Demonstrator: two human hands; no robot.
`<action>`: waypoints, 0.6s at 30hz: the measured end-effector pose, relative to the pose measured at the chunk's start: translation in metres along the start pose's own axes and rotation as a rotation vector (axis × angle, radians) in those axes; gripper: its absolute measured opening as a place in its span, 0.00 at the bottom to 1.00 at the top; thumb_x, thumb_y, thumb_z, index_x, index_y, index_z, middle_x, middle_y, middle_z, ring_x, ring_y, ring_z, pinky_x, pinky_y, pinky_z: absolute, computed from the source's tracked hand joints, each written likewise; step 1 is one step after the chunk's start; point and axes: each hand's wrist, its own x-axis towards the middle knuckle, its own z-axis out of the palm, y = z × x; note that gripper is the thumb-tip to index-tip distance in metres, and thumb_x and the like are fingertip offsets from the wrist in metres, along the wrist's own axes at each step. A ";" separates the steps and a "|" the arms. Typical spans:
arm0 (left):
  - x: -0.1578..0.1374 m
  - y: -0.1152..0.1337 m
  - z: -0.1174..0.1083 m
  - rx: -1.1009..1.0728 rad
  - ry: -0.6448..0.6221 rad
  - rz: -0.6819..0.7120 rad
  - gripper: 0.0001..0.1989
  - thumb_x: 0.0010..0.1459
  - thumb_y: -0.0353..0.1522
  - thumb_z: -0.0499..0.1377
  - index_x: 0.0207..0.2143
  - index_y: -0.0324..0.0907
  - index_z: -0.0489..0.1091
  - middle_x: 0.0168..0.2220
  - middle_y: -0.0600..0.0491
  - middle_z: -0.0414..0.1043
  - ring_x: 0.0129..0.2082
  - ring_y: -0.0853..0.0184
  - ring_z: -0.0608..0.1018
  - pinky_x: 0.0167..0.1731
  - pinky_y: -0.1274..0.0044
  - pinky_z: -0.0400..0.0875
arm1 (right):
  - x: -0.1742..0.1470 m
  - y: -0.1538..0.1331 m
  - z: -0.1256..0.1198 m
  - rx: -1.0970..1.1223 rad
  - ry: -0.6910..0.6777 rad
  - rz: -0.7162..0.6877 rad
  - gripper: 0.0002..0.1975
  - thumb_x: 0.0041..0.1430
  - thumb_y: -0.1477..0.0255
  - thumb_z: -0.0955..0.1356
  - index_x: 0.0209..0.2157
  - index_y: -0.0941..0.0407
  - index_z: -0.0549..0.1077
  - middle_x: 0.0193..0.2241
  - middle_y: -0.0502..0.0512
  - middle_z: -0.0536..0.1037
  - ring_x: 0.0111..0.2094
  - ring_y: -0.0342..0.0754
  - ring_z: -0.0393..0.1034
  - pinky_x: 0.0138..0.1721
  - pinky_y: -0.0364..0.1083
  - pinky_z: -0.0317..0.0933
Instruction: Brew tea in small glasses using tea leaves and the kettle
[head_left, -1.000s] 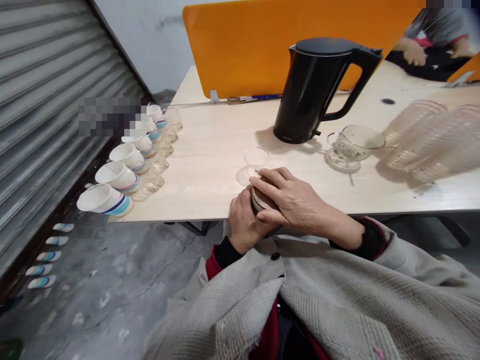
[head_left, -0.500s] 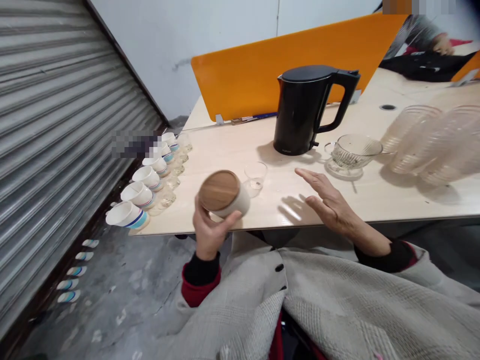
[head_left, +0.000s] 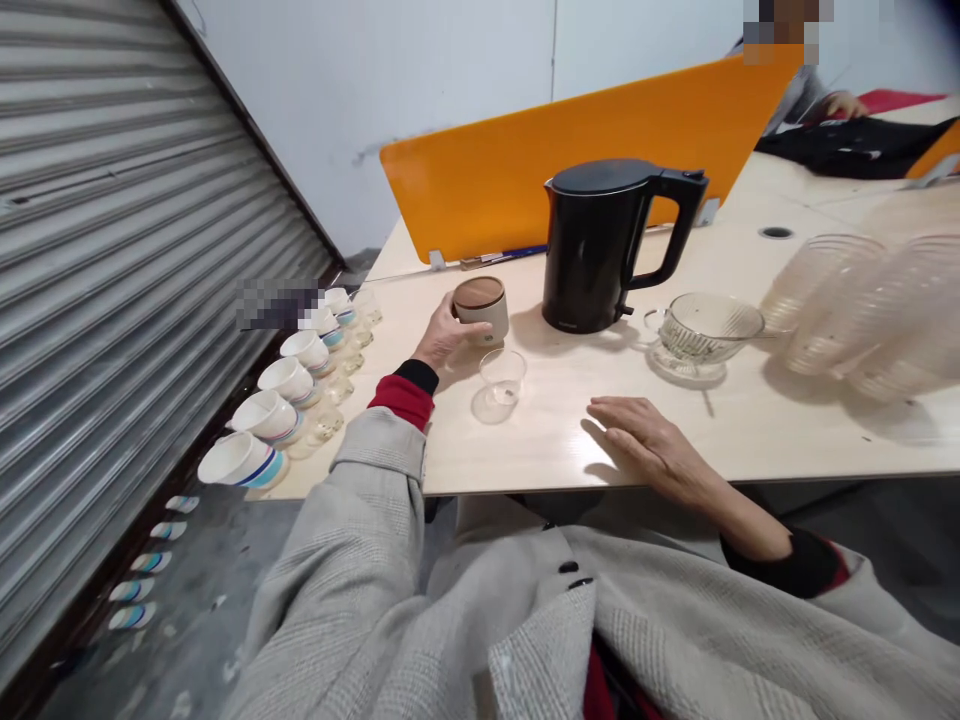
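Note:
My left hand (head_left: 448, 332) is wrapped round a pale canister (head_left: 487, 322) with a brown wooden lid (head_left: 480, 292), at the table just behind a clear plastic cup (head_left: 504, 380). The cup stands upright with a little dark matter at its bottom. Over the table's front part, my right hand (head_left: 637, 440) hovers palm down, fingers stretched out and holding nothing. Beyond it stands a black electric kettle (head_left: 592, 250), its handle to the right. A ribbed glass cup (head_left: 705, 325) on a clear foot is right of the kettle.
White striped paper cups (head_left: 262, 415) and clear cups line the table's left edge. Stacked clear plastic cups (head_left: 817, 300) lie at the right. An orange divider (head_left: 585, 150) runs behind the kettle, with pens at its base. Another person's hand (head_left: 845, 106) rests near black cloth (head_left: 855, 148).
My left hand has carried the canister away from the table's front edge, to behind the clear cup, and its tilt has gone. My right hand has lowered slightly, its fingers closer together.

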 end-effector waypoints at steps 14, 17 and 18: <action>0.028 -0.033 -0.003 -0.138 -0.250 -0.131 0.52 0.39 0.33 0.77 0.67 0.37 0.65 0.62 0.38 0.76 0.64 0.47 0.75 0.65 0.56 0.69 | 0.028 -0.007 -0.049 0.125 0.165 0.217 0.23 0.71 0.51 0.66 0.60 0.45 0.78 0.61 0.57 0.79 0.64 0.62 0.72 0.65 0.68 0.66; 0.026 -0.032 -0.004 -0.183 -0.277 -0.151 0.56 0.38 0.34 0.78 0.70 0.38 0.62 0.67 0.37 0.70 0.68 0.46 0.71 0.67 0.55 0.67 | 0.053 -0.013 -0.070 0.176 0.444 0.292 0.27 0.71 0.52 0.67 0.65 0.48 0.73 0.63 0.59 0.76 0.64 0.60 0.72 0.67 0.66 0.64; 0.025 -0.031 -0.006 -0.192 -0.271 -0.160 0.58 0.37 0.34 0.78 0.71 0.38 0.60 0.69 0.36 0.67 0.70 0.45 0.69 0.69 0.56 0.66 | 0.064 -0.010 -0.076 0.154 0.539 0.273 0.28 0.71 0.52 0.67 0.66 0.49 0.71 0.64 0.60 0.75 0.64 0.59 0.71 0.67 0.65 0.64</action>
